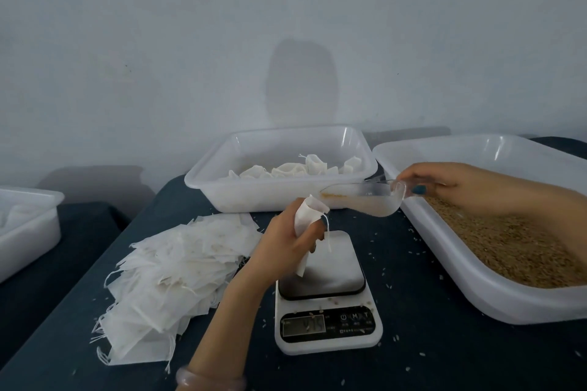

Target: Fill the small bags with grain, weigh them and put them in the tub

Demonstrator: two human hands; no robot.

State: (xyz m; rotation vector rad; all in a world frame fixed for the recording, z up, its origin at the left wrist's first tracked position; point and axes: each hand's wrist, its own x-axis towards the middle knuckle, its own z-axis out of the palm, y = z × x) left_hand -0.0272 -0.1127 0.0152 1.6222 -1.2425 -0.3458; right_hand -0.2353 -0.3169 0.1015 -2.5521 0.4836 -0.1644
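Observation:
My left hand (282, 241) holds a small white drawstring bag (306, 219) upright, mouth open, just above the steel plate of a white kitchen scale (327, 320). My right hand (432, 179) grips a clear plastic scoop (371, 197) by its handle; the scoop's lip, carrying a little brown grain, sits beside the bag's mouth. A large white tray of brown grain (508, 244) lies at the right. Behind the scale stands a white tub (222, 187) holding several filled bags.
A pile of empty flat bags (178, 279) lies left of the scale on the dark tabletop (444, 343), which has loose grains scattered on it. Another white tub (28, 232) sits at the far left on a separate surface. A pale wall is behind.

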